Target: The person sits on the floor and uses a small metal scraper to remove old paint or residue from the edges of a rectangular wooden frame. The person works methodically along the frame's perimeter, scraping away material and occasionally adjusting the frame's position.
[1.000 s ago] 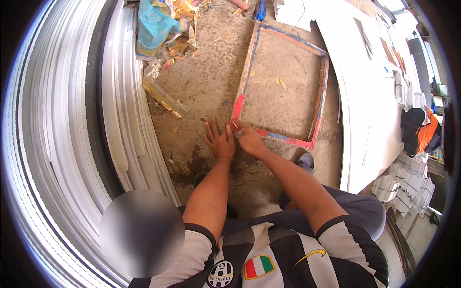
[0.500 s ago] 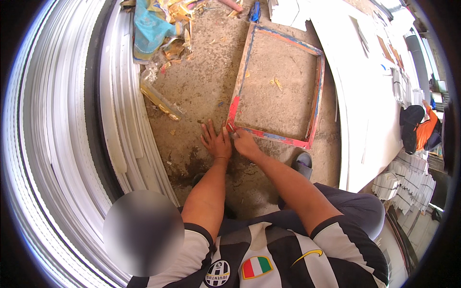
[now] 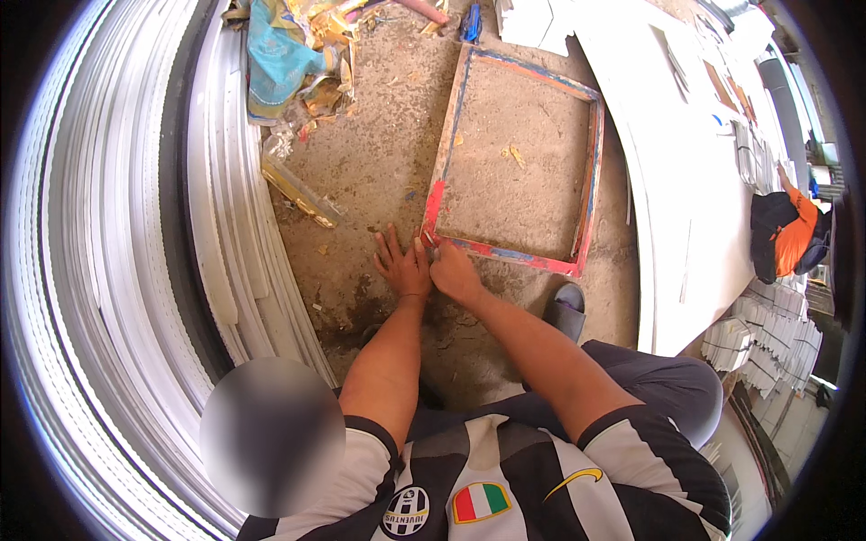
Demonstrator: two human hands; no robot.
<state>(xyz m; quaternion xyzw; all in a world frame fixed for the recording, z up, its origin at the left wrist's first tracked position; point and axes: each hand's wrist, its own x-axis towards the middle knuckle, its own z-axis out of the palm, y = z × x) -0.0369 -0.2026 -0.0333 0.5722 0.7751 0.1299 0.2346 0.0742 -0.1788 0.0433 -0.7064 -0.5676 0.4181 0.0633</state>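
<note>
Gripping a slim tool (image 3: 428, 238) in the right hand (image 3: 456, 273), spreading the left hand (image 3: 403, 270) open by the joined frame's (image 3: 510, 255) corner, between the floor's (image 3: 388, 153) edges, leaving completion unclear

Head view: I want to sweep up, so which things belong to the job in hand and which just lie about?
Job in hand:
paint-marked frame
small tool, mostly hidden by the right hand

Apparently lying about:
crumpled blue sheet
yellowish clear wrapper
blue object beyond the frame

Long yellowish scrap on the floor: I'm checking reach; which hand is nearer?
Left. The left hand is spread out right of the scrap; the right hand is farther right, at a red corner of the rectangular wooden frame.
</note>
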